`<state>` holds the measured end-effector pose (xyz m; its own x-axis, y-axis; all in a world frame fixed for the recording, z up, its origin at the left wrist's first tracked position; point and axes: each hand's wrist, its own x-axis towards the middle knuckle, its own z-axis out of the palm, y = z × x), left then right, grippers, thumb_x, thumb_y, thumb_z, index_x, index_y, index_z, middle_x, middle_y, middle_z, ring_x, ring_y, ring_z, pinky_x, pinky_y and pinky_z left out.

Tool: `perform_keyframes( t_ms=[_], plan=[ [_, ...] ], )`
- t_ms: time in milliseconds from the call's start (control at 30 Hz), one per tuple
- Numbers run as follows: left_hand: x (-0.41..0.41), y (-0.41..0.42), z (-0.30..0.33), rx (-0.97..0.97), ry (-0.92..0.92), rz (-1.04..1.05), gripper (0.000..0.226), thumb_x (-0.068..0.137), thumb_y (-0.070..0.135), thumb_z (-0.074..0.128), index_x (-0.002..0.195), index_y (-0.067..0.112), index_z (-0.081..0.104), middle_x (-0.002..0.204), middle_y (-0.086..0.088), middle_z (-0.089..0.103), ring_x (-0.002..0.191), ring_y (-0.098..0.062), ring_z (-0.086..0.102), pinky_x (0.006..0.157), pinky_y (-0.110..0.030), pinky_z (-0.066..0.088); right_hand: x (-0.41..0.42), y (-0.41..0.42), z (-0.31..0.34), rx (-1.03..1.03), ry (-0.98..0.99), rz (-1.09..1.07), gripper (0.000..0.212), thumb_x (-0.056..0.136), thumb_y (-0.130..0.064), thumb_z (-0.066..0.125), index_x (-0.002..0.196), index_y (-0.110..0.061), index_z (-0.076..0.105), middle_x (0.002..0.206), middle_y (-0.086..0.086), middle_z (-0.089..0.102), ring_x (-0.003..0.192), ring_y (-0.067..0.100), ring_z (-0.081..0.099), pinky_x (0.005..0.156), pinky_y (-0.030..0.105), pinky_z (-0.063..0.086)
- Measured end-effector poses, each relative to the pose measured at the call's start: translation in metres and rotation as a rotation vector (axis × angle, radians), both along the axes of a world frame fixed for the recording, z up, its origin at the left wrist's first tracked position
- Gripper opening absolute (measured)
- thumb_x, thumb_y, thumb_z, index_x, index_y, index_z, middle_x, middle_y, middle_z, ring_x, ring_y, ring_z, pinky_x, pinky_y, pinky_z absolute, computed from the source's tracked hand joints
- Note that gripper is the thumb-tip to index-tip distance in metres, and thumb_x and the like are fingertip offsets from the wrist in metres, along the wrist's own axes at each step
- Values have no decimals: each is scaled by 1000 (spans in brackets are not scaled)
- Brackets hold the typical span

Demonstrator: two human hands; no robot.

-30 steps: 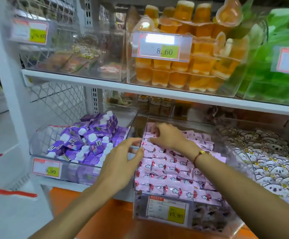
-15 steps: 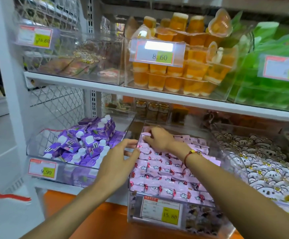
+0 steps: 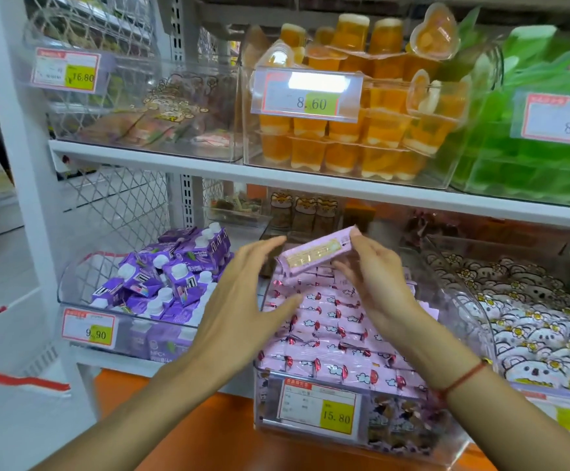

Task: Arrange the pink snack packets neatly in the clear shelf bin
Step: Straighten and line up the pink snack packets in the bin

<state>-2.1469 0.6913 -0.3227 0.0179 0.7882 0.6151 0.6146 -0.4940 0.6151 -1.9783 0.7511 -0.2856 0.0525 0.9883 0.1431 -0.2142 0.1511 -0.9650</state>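
Right hand [image 3: 375, 287] pinched one pink snack packet [image 3: 314, 253] by its right end, lifted and tilted above the rows of pink packets [image 3: 331, 338] in the clear shelf bin [image 3: 412, 443]. Left hand [image 3: 243, 300] was open, fingers straight, just beside the packet's left end. Bin price tag [image 3: 317, 407] read 15.80.

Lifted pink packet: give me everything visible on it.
The lifted pink packet is long, flat, glossy film with a yellowish label panel facing the camera. It tilts up to the right above the rows in the clear bin. The right hand pinches its right end; the left hand is open beside its left end.
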Motion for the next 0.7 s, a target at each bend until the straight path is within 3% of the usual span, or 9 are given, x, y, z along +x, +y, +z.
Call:
perform_keyframes(
  t_ms=[67,133,233,300,367,433,533,600,700],
  plan=[
    [3,-1,3,69,115,-29,62,82,30,71,134,42,40,123,27,41,109,9,44,85,-8,36,2,-13,-1,-23,47,110,26,96,-26,52,100,-6,67,82,2,74,78,6,70,68,12,55],
    [3,-1,7,117,89,-42,48,85,28,68,128,40,50,117,27,50,103,7,50,80,-7,40,3,-22,0,-35,66,187,24,94,-28,54,96,-9,69,78,0,75,77,5,71,66,11,54],
    [2,1,16,-14,-210,-89,28,85,26,67,113,32,64,103,11,69,87,-4,65,76,-18,52,5,-25,0,-56,-77,174,37,91,-45,52,108,-15,65,98,2,73,88,10,70,77,21,57],
    [1,3,22,-223,-526,-130,8,86,29,66,93,30,70,84,9,74,74,-4,70,59,-15,53,9,-24,-2,31,-327,100,52,86,-59,48,125,-25,53,119,-6,62,106,9,62,80,20,49],
    [0,3,27,-387,-663,-99,17,85,39,65,76,27,72,72,12,73,70,-3,71,47,-12,47,12,-26,-2,205,-491,92,62,80,-63,50,135,-37,40,133,-15,46,120,4,46,83,14,37],
    [-1,2,27,-457,-648,-58,28,84,49,62,74,24,72,69,13,72,68,-2,70,49,-15,46,11,-30,-4,445,-693,129,62,80,-58,56,137,-41,39,138,-20,39,127,-2,34,94,15,32],
    [3,-1,27,-425,-543,-28,39,85,56,54,70,25,73,66,13,72,62,0,69,50,-18,46,6,-31,-11,723,-996,51,44,87,-38,63,129,-28,54,127,-13,52,118,5,40,99,33,37],
    [5,-1,29,-392,-493,-25,47,87,62,43,64,33,73,68,10,73,60,-2,68,45,-15,46,2,-31,-14,699,-977,35,36,87,-32,64,122,-24,60,116,-9,59,105,8,46,91,33,40],
    [1,0,31,-380,-524,-27,50,92,60,36,63,39,72,72,9,74,59,-4,67,46,-19,42,2,-30,-13,547,-790,106,32,86,-30,66,117,-22,62,109,-9,62,98,7,52,86,24,42]
  ],
)
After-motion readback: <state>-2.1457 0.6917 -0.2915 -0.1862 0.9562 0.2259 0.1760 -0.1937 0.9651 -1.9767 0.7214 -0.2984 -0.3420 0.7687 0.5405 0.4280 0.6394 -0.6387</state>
